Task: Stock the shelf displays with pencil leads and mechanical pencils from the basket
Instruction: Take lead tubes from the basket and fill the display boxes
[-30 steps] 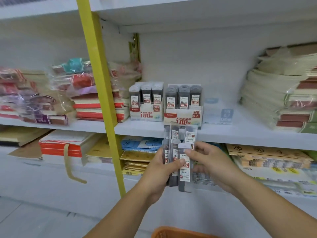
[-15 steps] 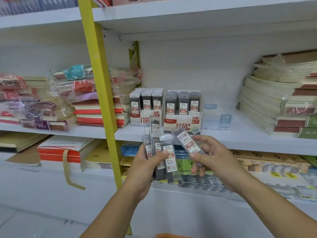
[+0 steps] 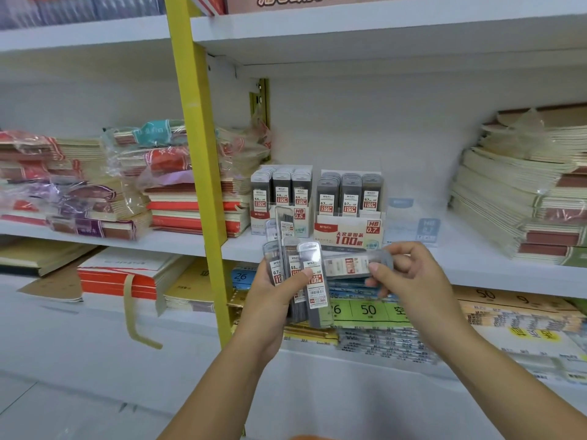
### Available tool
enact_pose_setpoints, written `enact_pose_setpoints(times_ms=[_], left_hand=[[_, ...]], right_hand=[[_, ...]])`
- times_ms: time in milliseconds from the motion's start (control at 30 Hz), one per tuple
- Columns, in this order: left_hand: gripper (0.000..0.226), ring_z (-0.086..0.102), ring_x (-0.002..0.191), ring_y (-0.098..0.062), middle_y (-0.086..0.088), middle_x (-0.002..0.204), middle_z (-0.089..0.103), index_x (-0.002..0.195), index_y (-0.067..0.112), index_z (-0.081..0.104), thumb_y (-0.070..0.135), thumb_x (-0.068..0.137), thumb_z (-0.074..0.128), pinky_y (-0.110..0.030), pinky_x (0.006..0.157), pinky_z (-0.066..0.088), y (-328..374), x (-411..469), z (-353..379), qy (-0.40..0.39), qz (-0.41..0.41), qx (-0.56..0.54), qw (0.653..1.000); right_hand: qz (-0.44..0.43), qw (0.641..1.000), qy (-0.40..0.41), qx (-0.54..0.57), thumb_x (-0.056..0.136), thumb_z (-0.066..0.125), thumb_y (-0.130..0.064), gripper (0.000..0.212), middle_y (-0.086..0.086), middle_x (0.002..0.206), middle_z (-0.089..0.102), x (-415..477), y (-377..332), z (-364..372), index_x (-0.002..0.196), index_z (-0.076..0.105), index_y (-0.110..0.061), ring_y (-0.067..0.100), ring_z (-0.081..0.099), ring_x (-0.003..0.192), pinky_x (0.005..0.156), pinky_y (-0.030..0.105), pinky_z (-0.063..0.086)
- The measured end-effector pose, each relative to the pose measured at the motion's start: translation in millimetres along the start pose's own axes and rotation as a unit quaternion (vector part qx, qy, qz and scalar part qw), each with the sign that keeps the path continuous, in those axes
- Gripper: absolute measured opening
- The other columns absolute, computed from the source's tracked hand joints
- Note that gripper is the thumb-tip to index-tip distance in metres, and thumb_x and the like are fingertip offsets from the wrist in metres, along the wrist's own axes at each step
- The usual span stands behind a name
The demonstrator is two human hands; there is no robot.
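Thumb and curled fingers of the left hand [image 3: 270,308] clamp a fanned bunch of pencil-lead cases [image 3: 309,281], held upright with the thumb pressed across their labels. The right hand [image 3: 413,277] pinches a single lead case [image 3: 346,265] turned sideways, one end just beside the bunch. Both forearms reach up from the bottom of the view. The hands are in front of the front edge of the middle shelf [image 3: 476,271], where the 0.5 display box [image 3: 281,198] and the 0.7 display box [image 3: 349,214] stand side by side, holding cases.

The shelf [image 3: 470,265] carries lead display boxes [image 3: 349,231] between notebook stacks [image 3: 521,201].
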State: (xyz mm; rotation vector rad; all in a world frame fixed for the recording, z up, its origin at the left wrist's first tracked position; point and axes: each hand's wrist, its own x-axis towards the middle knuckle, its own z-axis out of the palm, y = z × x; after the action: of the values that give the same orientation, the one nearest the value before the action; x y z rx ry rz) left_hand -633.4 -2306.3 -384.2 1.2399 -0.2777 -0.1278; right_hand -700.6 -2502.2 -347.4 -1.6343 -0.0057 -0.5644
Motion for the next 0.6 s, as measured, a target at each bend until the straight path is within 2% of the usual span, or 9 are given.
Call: enact_pose_setpoints(times_ms=[67, 133, 200, 300, 367, 467, 600], left_hand=[[0.034, 0.073, 0.104, -0.021, 0.004, 0.112, 0.076, 0.114, 0.038, 0.065, 0.021, 0.087, 0.077, -0.055, 0.096, 0.054, 3, 6, -1, 0.012, 0.011, -0.009, 1.000], [0.032, 0.073, 0.104, -0.020, 0.004, 0.111, 0.076, 0.111, 0.037, 0.066, 0.020, 0.086, 0.077, -0.051, 0.093, 0.055, 6, 13, -2, 0.021, 0.023, -0.021, 0.999], [0.032, 0.073, 0.102, -0.018, 0.005, 0.109, 0.077, 0.111, 0.037, 0.066, 0.019, 0.086, 0.077, -0.043, 0.085, 0.058, 7, 21, -4, 0.031, 0.033, -0.029, 0.999], [0.032, 0.075, 0.097, -0.014, 0.007, 0.107, 0.077, 0.110, 0.040, 0.065, 0.019, 0.087, 0.076, -0.032, 0.073, 0.060, 7, 30, -7, 0.033, 0.045, -0.034, 0.998], [0.032, 0.075, 0.096, -0.012, 0.008, 0.106, 0.077, 0.107, 0.043, 0.066, 0.020, 0.087, 0.076, -0.032, 0.073, 0.060, 7, 35, -8, 0.037, 0.047, -0.034, 0.998], [0.034, 0.075, 0.095, -0.012, 0.009, 0.106, 0.077, 0.112, 0.041, 0.064, 0.022, 0.087, 0.076, -0.035, 0.074, 0.059, 8, 39, -10, 0.041, 0.054, -0.035, 0.997], [0.032, 0.075, 0.094, -0.011, 0.010, 0.105, 0.077, 0.110, 0.042, 0.064, 0.022, 0.087, 0.075, -0.036, 0.074, 0.060, 9, 40, -10, 0.042, 0.061, -0.033, 0.997]], right_hand=[[-0.047, 0.998, 0.029, -0.008, 0.089, 0.066, -0.009, 0.021, -0.002, 0.092, 0.075, 11, -12, 3, 0.101, 0.054, -0.021, 0.012, 0.071, 0.071, 0.055, 0.017, 0.052], [-0.124, 0.990, 0.054, -0.034, 0.090, 0.066, -0.010, 0.024, -0.002, 0.093, 0.074, 27, -31, 3, 0.097, 0.055, -0.030, 0.009, 0.071, 0.073, 0.056, 0.017, 0.053], [-0.205, 0.972, 0.071, -0.094, 0.091, 0.065, -0.013, 0.029, -0.002, 0.094, 0.072, 49, -55, 0, 0.094, 0.054, -0.039, 0.008, 0.069, 0.076, 0.057, 0.017, 0.054], [-0.291, 0.931, 0.050, -0.215, 0.092, 0.063, -0.014, 0.034, -0.012, 0.093, 0.064, 83, -84, -6, 0.098, 0.050, -0.045, 0.013, 0.067, 0.080, 0.063, 0.022, 0.055], [-0.301, 0.905, 0.017, -0.301, 0.092, 0.063, -0.016, 0.036, -0.017, 0.091, 0.062, 102, -90, -7, 0.101, 0.050, -0.047, 0.012, 0.065, 0.080, 0.070, 0.027, 0.052], [-0.286, 0.870, -0.033, -0.399, 0.091, 0.064, -0.020, 0.035, -0.025, 0.087, 0.057, 118, -86, -4, 0.102, 0.049, -0.050, -0.003, 0.058, 0.079, 0.069, 0.018, 0.043], [-0.252, 0.864, -0.068, -0.431, 0.090, 0.065, -0.021, 0.033, -0.022, 0.091, 0.056, 132, -76, 2, 0.104, 0.053, -0.048, -0.007, 0.054, 0.079, 0.066, 0.011, 0.036]])
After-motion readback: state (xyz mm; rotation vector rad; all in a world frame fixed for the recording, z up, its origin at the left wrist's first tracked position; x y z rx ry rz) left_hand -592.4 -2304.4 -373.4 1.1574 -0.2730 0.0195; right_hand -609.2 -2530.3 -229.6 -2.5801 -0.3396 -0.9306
